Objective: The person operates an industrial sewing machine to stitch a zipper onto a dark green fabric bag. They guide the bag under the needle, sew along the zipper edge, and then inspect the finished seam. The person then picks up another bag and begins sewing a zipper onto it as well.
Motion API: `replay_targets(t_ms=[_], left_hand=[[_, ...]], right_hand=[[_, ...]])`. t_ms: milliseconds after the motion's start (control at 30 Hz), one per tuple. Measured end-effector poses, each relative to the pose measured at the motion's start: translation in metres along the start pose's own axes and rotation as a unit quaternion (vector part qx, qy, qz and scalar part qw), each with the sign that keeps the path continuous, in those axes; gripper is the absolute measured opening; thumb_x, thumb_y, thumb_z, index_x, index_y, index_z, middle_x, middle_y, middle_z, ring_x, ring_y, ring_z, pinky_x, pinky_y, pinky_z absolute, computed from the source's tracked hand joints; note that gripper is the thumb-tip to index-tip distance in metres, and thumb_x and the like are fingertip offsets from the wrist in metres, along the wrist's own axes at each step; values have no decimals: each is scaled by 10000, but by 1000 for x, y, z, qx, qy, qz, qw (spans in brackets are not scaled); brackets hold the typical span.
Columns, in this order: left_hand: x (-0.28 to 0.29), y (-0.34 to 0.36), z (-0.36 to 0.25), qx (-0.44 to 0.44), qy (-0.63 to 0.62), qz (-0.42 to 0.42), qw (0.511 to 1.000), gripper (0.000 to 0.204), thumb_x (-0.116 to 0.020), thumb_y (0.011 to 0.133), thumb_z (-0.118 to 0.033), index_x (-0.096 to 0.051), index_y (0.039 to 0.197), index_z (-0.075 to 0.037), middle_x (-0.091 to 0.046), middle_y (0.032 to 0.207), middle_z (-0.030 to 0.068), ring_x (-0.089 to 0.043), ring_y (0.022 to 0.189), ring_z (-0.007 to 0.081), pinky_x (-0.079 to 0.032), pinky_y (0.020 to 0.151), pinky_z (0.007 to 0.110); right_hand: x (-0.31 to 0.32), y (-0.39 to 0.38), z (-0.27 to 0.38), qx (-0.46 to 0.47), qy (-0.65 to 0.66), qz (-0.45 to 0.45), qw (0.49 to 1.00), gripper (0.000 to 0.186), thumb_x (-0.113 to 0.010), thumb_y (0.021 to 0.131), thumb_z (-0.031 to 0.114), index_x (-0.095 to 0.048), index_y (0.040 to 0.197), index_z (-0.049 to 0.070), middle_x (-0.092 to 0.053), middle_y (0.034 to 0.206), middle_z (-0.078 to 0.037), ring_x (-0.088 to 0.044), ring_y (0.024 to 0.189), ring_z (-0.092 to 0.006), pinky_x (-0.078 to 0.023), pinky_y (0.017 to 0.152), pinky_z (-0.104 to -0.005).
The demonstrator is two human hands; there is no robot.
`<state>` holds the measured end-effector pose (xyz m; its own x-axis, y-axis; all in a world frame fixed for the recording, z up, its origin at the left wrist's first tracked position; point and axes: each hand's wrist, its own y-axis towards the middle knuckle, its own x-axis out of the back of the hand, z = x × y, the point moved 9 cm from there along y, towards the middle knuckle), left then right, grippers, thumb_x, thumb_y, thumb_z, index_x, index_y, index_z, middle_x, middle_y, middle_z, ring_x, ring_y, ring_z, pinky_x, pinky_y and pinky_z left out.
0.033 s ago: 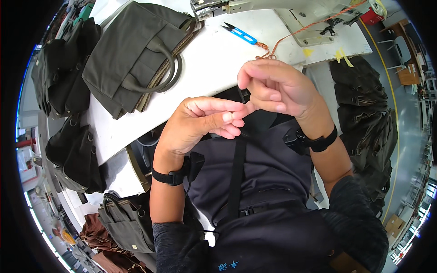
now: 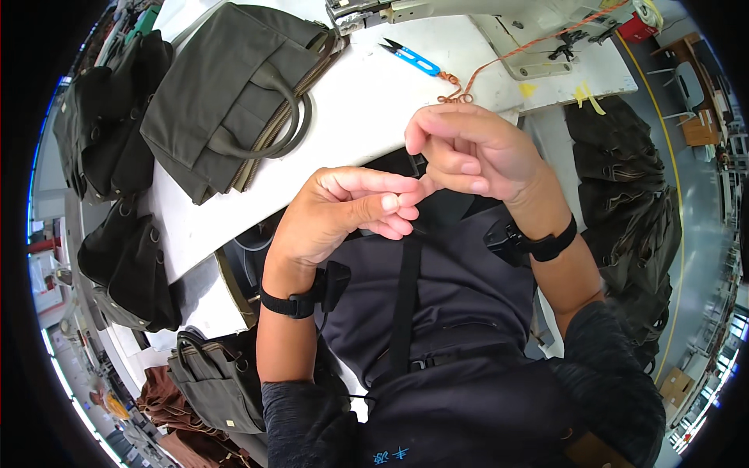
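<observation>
My left hand (image 2: pixel 355 203) has its thumb and fingertips pinched round the tip of one of my right hand's fingers, just above my dark apron (image 2: pixel 445 281). My right hand (image 2: pixel 480 152) has its other fingers loosely curled and apart, with nothing visible in them. Beyond the hands, blue thread snips (image 2: pixel 413 58) with an orange cord lie on the white tabletop (image 2: pixel 351 105). An olive bag (image 2: pixel 199 93) with handles and an open zip lies on the table to the left.
A sewing machine (image 2: pixel 515 47) stands at the back right, with a red spool (image 2: pixel 638 27). More dark bags (image 2: pixel 101 117) are piled at the left, others (image 2: pixel 214 382) lower left with brown pieces (image 2: pixel 168 405). Dark pieces (image 2: pixel 616 218) hang at the right beside an aisle with a chair (image 2: pixel 686 86).
</observation>
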<state>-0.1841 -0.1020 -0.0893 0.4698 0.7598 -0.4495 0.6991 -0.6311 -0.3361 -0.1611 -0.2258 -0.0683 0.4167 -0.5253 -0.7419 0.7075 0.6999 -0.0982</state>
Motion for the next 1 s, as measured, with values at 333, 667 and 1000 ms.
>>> replay_targets(t_ms=[333,667,1000], left_hand=[[1,-2,-5,-29,31,-21,999,223,-707,931,-55,-721,1122,60,-752,923,187,-749,741,206,-641,704,324],[-4,-1,-10,-57,43,14,997,226,-708,915,-27,-717,1114,80,-748,901,192,-751,746,222,-642,703,328],[-2,-1,-4,-33,38,5,999,226,-734,899,-31,-727,1100,70,-751,915,192,-751,778,225,-644,721,332]], right_hand=[[8,2,-13,-21,87,-4,996,321,-494,1074,269,-670,1035,3,-496,577,55,-462,475,-62,-564,821,-409],[7,7,-34,-50,162,-4,986,326,-468,1081,286,-646,1083,13,-480,589,69,-473,496,-49,-572,878,-416],[7,-2,-24,-35,162,8,986,339,-446,1089,286,-640,1078,8,-469,590,69,-472,491,-46,-588,866,-411]])
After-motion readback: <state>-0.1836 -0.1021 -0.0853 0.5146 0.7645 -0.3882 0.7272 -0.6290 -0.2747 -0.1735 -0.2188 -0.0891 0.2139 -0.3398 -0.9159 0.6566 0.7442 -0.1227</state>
